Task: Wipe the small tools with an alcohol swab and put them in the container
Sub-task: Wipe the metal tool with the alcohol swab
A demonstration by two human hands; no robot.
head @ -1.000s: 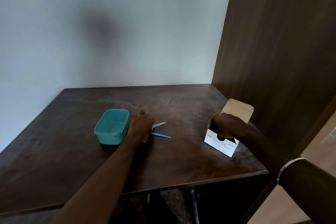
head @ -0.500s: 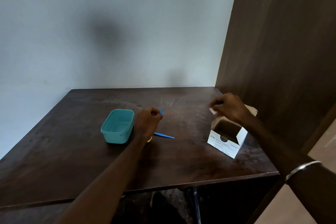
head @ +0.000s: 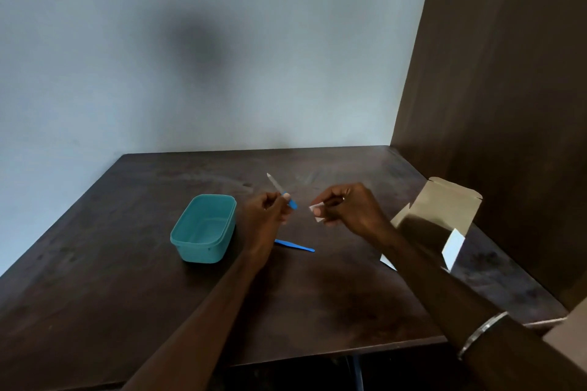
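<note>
Left hand [head: 265, 216] is pinching a slim tool [head: 281, 190] between thumb and fingertips: blue plastic grip at the fingers, thin pale metal blade pointing up and far-left, raised above the table. Right hand [head: 349, 209] is closing thumb and forefinger on a small flat white swab packet [head: 317, 211], squarish, held just right of the tool, not touching it. A thin metal bangle [head: 482, 333] is sitting on the right forearm. A second tool [head: 293, 245], flat blue plastic tapering to a point, is lying on the table below the hands. Teal plastic container [head: 203, 228], rounded rectangle, lidless, is sitting just left of the left hand. Open cardboard box [head: 444, 209], flaps up, is standing at right. Dark wood table [head: 127, 311], matte, faintly scuffed.
</note>
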